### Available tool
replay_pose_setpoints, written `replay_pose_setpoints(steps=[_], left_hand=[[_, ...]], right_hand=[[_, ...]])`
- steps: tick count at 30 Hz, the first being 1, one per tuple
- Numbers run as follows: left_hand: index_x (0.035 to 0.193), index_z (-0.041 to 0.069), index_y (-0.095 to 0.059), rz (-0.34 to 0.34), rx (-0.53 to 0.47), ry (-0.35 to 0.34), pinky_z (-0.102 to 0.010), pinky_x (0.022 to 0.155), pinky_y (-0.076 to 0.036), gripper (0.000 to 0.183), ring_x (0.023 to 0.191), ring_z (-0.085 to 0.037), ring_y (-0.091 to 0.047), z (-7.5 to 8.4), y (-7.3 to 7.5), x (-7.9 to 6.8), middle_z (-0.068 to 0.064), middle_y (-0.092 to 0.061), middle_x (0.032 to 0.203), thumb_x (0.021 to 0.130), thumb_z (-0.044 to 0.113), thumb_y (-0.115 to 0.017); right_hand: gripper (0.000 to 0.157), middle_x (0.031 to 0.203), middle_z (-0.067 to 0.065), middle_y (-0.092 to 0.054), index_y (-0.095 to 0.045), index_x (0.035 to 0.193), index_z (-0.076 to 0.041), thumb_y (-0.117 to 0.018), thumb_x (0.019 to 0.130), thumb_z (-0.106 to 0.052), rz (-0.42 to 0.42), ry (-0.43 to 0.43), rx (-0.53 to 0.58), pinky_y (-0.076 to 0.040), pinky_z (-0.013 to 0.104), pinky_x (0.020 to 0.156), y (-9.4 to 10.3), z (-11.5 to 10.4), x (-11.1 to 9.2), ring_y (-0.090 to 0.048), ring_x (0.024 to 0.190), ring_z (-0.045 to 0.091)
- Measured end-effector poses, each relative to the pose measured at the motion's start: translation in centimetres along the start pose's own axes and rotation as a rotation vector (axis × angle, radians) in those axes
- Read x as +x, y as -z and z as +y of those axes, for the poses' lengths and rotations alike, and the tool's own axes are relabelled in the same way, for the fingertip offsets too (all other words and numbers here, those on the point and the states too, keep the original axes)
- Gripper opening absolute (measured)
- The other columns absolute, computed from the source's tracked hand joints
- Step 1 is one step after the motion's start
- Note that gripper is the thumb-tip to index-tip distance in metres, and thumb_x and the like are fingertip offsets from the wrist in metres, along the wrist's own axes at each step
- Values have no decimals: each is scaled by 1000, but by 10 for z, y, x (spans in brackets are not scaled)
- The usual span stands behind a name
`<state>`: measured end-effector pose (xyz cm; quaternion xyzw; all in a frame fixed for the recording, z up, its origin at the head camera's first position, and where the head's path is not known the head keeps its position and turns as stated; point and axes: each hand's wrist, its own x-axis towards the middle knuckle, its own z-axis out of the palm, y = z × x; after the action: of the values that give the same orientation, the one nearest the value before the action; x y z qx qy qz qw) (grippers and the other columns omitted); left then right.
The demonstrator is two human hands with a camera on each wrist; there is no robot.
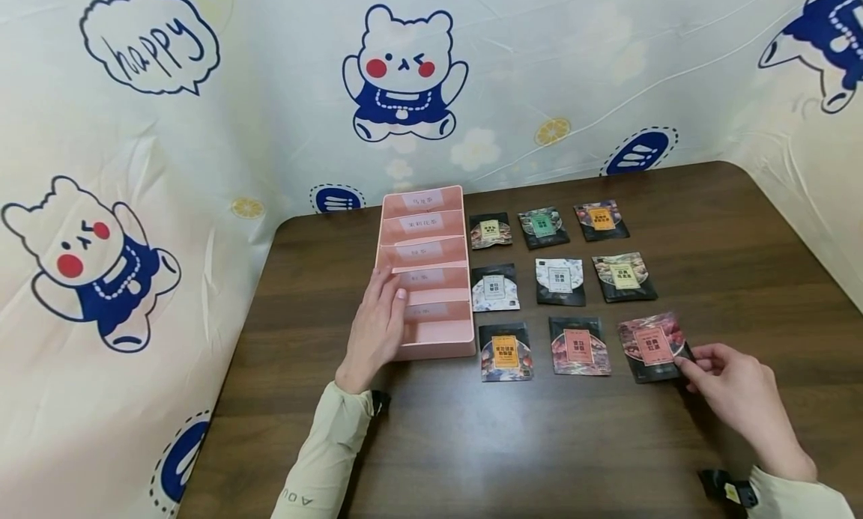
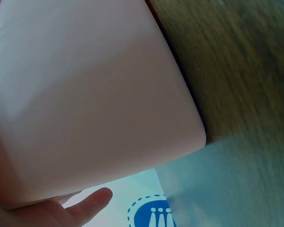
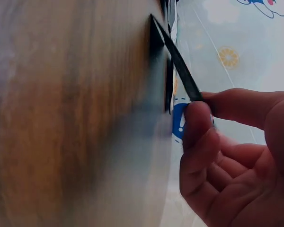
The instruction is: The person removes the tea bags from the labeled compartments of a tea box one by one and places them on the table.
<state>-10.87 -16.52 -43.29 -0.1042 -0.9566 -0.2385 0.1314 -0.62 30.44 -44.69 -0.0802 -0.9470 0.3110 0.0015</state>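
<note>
A long pink box [image 1: 438,348] with several compartments lies on the table, a white label in each. My left hand [image 1: 375,328] holds its left side wall near the front, the thumb on the inner side. In the left wrist view, the box's pink end [image 2: 99,109] fills much of the frame and fingers [image 2: 92,205] show along its outer side. With thumb and fingertips my right hand [image 1: 738,392] pinches the lower right corner of a dark sachet with a pink label [image 1: 652,347]. The right wrist view shows this sachet [image 3: 182,66] edge-on, tilted up toward the hand.
Several other sachets lie in rows right of the box, among them an orange-label sachet [image 1: 506,353], a pink-label sachet [image 1: 580,347], a white sachet [image 1: 560,281] and a green-label sachet [image 1: 543,228]. A printed cloth [image 1: 539,70] hangs behind the wooden table [image 1: 472,444].
</note>
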Motion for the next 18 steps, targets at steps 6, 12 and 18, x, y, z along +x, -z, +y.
replay_pose_setpoints(steps=[6, 12, 18], left_hand=[[132, 1, -56, -1, -5, 2, -47, 115, -30, 46, 145, -31, -30, 2, -1, -1, -16, -43, 149, 104, 30, -35], [132, 2, -56, -26, 5, 8, -53, 112, -33, 47, 146, -31, -29, 2, 1, -2, -15, -41, 151, 104, 33, -34], [134, 4, -55, -105, 51, -13, -61, 109, -32, 50, 145, -36, -28, 2, 18, 0, -17, -38, 153, 104, 37, -32]], right_hand=[[40, 72, 10, -69, -66, 93, 7, -62, 93, -33, -72, -36, -104, -39, 28, 51, 9, 8, 3, -57, 60, 16], [38, 71, 11, -67, -66, 90, 7, -64, 92, -31, -49, 11, -130, -40, 29, 51, 17, 7, 8, -55, 60, 17], [30, 75, 12, -67, -65, 96, 6, -67, 90, -23, -3, 224, -159, -45, 36, 54, 31, -13, 26, -58, 63, 20]])
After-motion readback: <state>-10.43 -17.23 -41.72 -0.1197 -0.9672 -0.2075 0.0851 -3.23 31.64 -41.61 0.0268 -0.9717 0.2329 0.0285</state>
